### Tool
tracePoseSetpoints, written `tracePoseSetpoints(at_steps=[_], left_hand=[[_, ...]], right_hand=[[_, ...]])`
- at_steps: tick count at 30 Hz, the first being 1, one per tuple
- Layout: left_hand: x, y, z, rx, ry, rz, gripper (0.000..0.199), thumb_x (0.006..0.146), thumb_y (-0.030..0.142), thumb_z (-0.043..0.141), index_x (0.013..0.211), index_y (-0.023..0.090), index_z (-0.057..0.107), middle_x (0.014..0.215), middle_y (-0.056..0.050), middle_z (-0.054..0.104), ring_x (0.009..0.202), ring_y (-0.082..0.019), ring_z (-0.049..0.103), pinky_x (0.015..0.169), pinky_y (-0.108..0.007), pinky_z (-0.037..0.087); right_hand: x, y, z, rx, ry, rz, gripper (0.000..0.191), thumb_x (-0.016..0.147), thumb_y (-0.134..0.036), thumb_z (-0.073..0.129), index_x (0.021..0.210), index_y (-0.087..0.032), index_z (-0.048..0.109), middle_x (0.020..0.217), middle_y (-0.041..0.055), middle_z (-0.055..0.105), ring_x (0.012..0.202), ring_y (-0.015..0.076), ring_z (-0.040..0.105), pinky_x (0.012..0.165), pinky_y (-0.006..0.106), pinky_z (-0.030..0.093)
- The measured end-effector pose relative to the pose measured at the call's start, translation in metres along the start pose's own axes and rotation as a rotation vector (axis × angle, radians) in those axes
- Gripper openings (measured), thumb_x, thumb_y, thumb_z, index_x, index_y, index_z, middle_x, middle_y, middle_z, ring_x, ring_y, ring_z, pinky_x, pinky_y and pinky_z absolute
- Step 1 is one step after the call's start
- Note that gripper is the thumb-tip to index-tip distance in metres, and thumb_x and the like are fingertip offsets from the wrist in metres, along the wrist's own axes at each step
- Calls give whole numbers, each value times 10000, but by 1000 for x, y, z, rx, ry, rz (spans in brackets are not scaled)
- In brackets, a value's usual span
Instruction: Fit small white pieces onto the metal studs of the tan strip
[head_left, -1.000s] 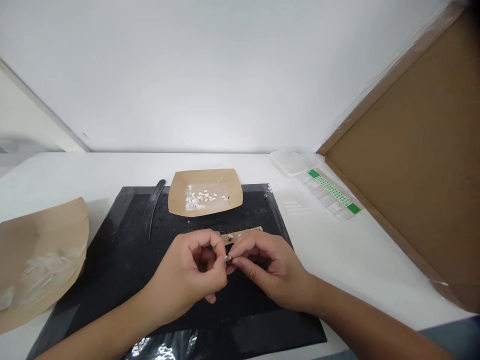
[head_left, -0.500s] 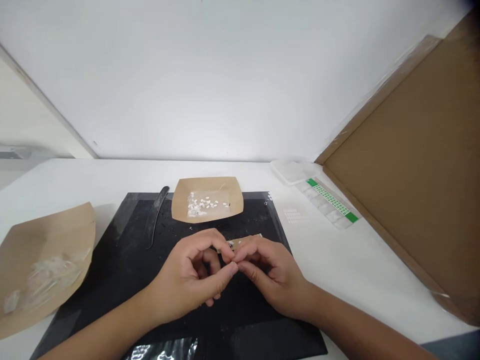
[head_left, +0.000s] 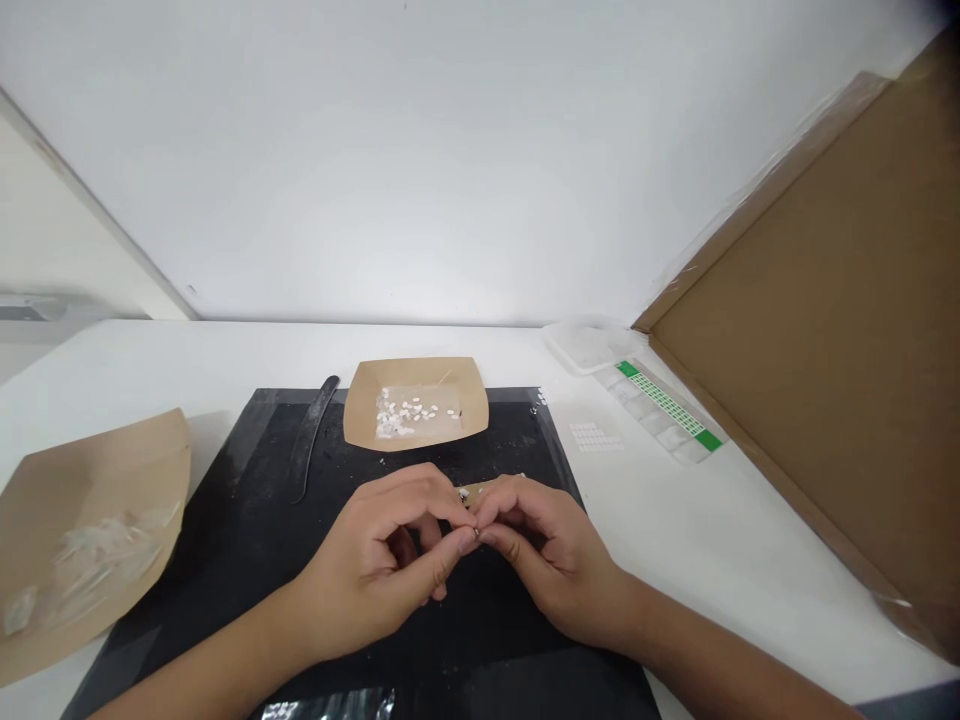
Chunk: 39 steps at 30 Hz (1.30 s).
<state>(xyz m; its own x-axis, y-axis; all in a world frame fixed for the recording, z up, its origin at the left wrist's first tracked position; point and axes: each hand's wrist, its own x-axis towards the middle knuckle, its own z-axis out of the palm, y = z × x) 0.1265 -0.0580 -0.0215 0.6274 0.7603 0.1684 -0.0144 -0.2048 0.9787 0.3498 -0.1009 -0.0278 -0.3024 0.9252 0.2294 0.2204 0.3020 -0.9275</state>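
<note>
My left hand (head_left: 401, 555) and my right hand (head_left: 551, 555) meet fingertip to fingertip above the black mat (head_left: 465, 650). Each pinches thumb against index finger at the same spot, around a tiny piece too small to name. Just behind the fingers, partly hidden by them, a brown cardboard piece (head_left: 491, 487) bears small white bits. Farther back, a brown paper tray (head_left: 360, 405) holds many small white oval pieces and stands on the mat's far edge.
A black curved tool (head_left: 311, 445) lies on the mat's left part. Far left stands a larger paper tray (head_left: 97, 440) with clear plastic scraps. On the right are a green-labelled clear plastic pack (head_left: 671, 410), a translucent lid (head_left: 589, 345), a sheet of white dots (head_left: 595, 438) and a large cardboard box (head_left: 832, 350).
The left hand's fingers have shifted slightly right, and its index finger is now straighter and closer to its thumb. Both hands remain pinched together. The view has tilted very slightly.
</note>
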Motion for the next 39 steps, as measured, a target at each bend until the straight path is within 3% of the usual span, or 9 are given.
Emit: tracePoseSetpoints(at_steps=[12,25,36,39], left_hand=[[0,2,-4,222,-48,176,66,963,119,634,978,172,671,925,-65,676,614,-89,654,497,-149,522],[5,2,-8,310,-30,333,165,936,51,648,1016,186,697,890,-64,706,735,-130,654,595,-198,525],[8,0,-9,303,28,343,154,954,55,643,995,187,709,852,-53,728,723,-122,668,553,-168,486],[10,-8,-13,300,49,350,174,949,61,663,1047,198,708,828,-28,713,657,-101,640,562,-178,487]], right_hand=[[2,-4,0,36,-22,43,133,1077,-293,619,1009,-218,705,937,34,771,870,169,745,807,292,599],[0,-3,1,182,-5,120,114,1069,-300,648,1027,-201,686,972,44,766,905,169,770,835,295,619],[1,-3,4,281,42,174,133,1055,-331,684,1053,-198,679,971,57,792,918,181,791,876,313,634],[1,-3,5,318,65,201,149,1052,-318,696,1160,-217,683,1013,50,791,952,179,803,900,307,640]])
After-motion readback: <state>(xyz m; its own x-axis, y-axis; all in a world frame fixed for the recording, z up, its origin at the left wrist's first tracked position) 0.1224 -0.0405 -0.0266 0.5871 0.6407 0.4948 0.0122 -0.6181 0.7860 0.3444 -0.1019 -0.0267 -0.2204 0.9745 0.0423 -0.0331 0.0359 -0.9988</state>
